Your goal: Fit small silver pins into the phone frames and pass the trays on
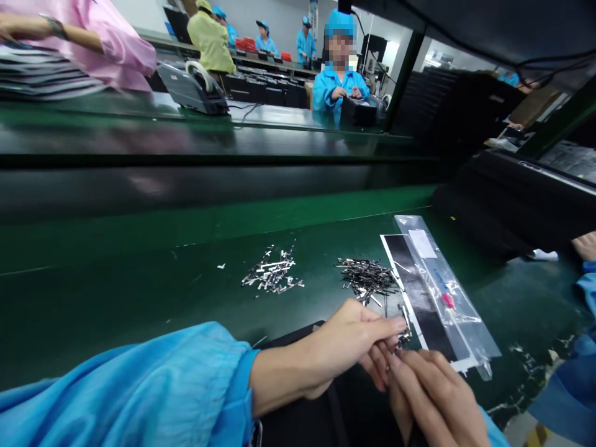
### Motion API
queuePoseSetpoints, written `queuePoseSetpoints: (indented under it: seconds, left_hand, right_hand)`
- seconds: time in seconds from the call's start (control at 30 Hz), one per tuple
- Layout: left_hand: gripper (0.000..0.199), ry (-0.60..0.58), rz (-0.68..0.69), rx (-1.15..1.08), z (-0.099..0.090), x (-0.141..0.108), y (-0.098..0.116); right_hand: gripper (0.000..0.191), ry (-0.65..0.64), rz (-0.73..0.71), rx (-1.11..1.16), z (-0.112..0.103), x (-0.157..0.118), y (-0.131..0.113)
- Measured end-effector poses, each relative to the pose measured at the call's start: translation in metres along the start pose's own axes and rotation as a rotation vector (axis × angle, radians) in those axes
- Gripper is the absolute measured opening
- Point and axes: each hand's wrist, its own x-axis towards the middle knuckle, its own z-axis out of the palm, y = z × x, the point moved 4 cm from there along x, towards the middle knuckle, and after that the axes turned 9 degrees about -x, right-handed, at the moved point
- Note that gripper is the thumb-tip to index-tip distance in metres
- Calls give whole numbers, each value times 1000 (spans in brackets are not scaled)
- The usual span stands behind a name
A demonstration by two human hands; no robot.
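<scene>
My left hand (342, 347), in a blue sleeve, and my right hand (437, 397) meet fingertip to fingertip over a black part (344, 403) at the table's near edge. Between the fingertips they pinch several small metal clips (403, 335). Just beyond lies a dark pile of metal clips (367, 278). A brighter pile of metal clips (274, 274) lies further left. To the right of my hands sits a black strip on white backing (414, 288), partly under a clear plastic bag (447, 298) with a small pink item inside.
The green table surface (116, 292) runs across, with a raised conveyor (186, 139) behind it. A tape dispenser (193, 87) stands on the far side. A person in blue (338, 81) works opposite; a pink sleeve (112, 43) is upper left. Black trays (521, 186) stand right.
</scene>
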Motion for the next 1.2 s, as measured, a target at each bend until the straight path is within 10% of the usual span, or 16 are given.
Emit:
queuePoseSetpoints:
  seconds: [0.23, 0.4, 0.6, 0.83, 1.2]
  left_hand:
    - [15, 52, 73, -36, -6, -4, 4]
    - [10, 89, 131, 1, -10, -1, 1]
    - [8, 97, 162, 71, -10, -1, -3]
    - [10, 77, 168, 80, -11, 2, -9]
    - [25, 51, 205, 33, -13, 1, -7]
  right_hand:
    - [56, -159, -396, -208, 4, 4, -12]
    - [42, -158, 226, -33, -1, -9, 13]
    - [14, -544, 865, 690, 24, -10, 41]
    - [31, -614, 1102, 824, 36, -15, 41]
    - [23, -549, 1084, 811, 36, -15, 47]
